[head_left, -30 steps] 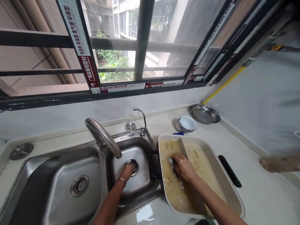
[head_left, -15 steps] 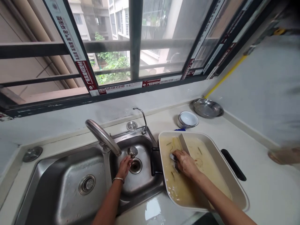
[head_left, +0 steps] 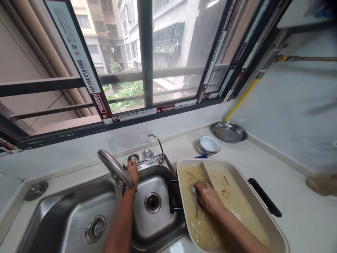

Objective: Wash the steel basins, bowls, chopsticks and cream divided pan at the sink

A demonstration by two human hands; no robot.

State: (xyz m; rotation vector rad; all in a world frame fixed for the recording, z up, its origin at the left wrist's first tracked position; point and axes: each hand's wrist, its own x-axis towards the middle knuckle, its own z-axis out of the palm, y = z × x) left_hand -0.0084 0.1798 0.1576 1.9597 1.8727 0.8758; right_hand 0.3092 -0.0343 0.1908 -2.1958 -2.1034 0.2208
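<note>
My left hand (head_left: 133, 172) is at the back rim of the right sink bowl, gripping a small metal sink strainer (head_left: 133, 159) by its lower side. The uncovered drain hole (head_left: 152, 202) lies below and in front of it. My right hand (head_left: 209, 198) is in a white rectangular divided pan (head_left: 231, 168) of cloudy yellowish water with thin green strands. Its fingers press on a small silvery object (head_left: 194, 191), partly hidden by the hand, which I cannot identify exactly.
A curved steel faucet (head_left: 114, 168) arches over the double steel sink, with a slim tap (head_left: 159, 147) behind. Stacked white bowls (head_left: 209, 145) and a steel plate (head_left: 230, 131) stand on the counter. A blurred hand of another person (head_left: 322, 185) shows at the far right.
My left hand has carried the strainer up and back from the drain to the sink's rear rim. My right hand stays in the pan. The view has tilted upward slightly.
</note>
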